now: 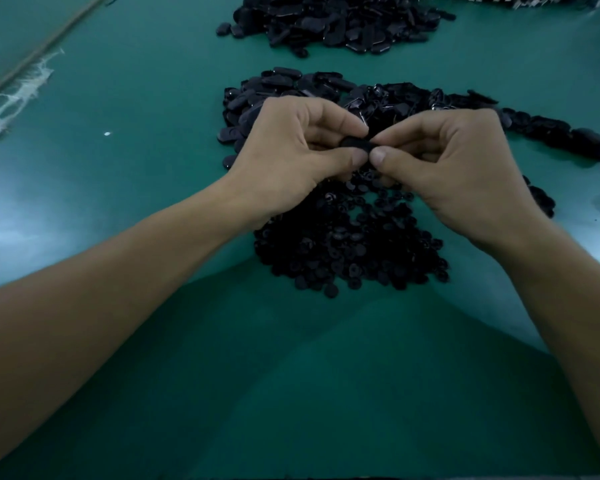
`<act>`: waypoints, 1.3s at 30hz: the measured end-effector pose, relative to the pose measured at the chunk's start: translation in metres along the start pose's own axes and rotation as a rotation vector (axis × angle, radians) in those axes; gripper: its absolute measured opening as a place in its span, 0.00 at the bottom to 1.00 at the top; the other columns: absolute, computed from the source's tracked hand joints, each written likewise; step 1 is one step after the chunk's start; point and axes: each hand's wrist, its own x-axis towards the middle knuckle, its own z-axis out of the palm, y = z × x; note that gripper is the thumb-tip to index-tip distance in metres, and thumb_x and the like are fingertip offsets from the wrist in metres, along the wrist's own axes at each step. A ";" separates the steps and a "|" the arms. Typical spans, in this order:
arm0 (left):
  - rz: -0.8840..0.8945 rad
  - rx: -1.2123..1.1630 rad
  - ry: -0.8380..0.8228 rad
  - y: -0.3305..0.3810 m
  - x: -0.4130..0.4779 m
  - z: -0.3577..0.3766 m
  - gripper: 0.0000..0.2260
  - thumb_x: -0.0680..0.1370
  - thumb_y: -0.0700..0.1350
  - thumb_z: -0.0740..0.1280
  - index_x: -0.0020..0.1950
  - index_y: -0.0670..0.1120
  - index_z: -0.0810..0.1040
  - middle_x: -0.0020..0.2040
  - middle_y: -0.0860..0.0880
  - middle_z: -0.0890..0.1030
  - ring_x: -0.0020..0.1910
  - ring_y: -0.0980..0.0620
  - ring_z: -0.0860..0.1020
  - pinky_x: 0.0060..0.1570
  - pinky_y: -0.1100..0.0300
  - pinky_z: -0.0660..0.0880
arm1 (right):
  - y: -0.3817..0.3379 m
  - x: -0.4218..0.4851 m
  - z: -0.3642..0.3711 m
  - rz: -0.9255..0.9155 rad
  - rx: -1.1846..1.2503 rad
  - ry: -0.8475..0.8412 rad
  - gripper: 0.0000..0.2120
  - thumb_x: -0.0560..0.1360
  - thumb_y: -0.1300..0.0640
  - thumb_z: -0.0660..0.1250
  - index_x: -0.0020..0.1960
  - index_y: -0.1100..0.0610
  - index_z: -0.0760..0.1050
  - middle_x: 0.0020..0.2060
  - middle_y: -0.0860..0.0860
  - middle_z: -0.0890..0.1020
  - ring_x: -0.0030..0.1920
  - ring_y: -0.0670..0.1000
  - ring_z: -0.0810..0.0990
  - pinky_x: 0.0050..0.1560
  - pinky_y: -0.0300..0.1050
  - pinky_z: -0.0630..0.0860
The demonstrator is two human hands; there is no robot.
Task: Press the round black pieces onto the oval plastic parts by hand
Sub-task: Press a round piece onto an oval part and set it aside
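Note:
My left hand (291, 154) and my right hand (454, 168) meet over the middle of the green table (153, 168). Between thumbs and forefingers both pinch one small black oval plastic part (355, 143); whether a round piece sits on it is hidden by the fingertips. Under my hands lies a heap of round black pieces (354, 244). Just behind my hands is a pile of black oval parts (291, 84), trailing off to the right.
A second, larger pile of black oval parts (336, 22) lies at the far side. A thin rod with white frayed strands (21, 84) runs along the left edge. A small white speck (107, 134) lies on the mat.

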 end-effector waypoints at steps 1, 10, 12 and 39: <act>-0.009 -0.012 -0.002 0.000 0.000 0.000 0.09 0.73 0.36 0.77 0.48 0.48 0.83 0.39 0.49 0.86 0.38 0.50 0.85 0.44 0.60 0.82 | 0.000 0.000 0.000 -0.001 0.005 -0.003 0.04 0.74 0.58 0.75 0.47 0.51 0.83 0.36 0.47 0.85 0.37 0.45 0.85 0.44 0.41 0.83; -0.011 -0.005 -0.027 0.003 0.000 -0.002 0.09 0.73 0.35 0.76 0.47 0.47 0.82 0.38 0.51 0.85 0.37 0.53 0.85 0.42 0.62 0.81 | 0.001 0.001 0.000 -0.008 0.063 -0.011 0.04 0.74 0.60 0.75 0.46 0.51 0.83 0.36 0.50 0.86 0.36 0.47 0.86 0.41 0.38 0.81; -0.010 -0.010 -0.025 0.003 0.000 -0.002 0.09 0.73 0.35 0.76 0.47 0.47 0.82 0.37 0.51 0.85 0.37 0.52 0.85 0.43 0.62 0.81 | 0.001 0.001 0.000 -0.008 0.068 -0.020 0.04 0.74 0.60 0.75 0.47 0.52 0.83 0.36 0.49 0.86 0.36 0.47 0.86 0.40 0.36 0.80; 0.005 -0.010 -0.023 0.008 -0.002 -0.001 0.08 0.73 0.35 0.76 0.48 0.46 0.83 0.39 0.48 0.86 0.37 0.50 0.86 0.41 0.62 0.82 | -0.003 0.001 0.002 0.015 -0.008 -0.003 0.05 0.74 0.58 0.74 0.42 0.50 0.80 0.34 0.45 0.82 0.33 0.41 0.79 0.37 0.36 0.76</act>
